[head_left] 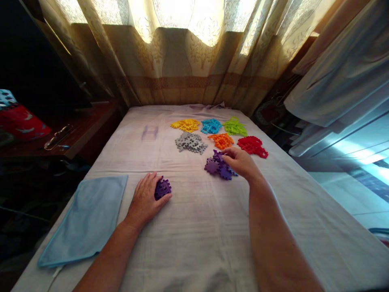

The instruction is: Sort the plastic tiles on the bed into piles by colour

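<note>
My left hand lies on the sheet, its fingers and thumb curved around a small cluster of purple toothed plastic pieces. Part of that cluster is hidden under the palm. Farther forward and to the right, my right hand pinches a purple piece at the edge of a loose purple pile. The thumb and fingertips cover part of the pinched piece. Just beyond that pile are orange pieces, and red pieces lie to the right of them.
Grey, yellow, blue and lime green piles sit toward the far end of the bed. At left lies a light blue cloth pad with a cord. Beyond stands a brown table holding eyeglasses.
</note>
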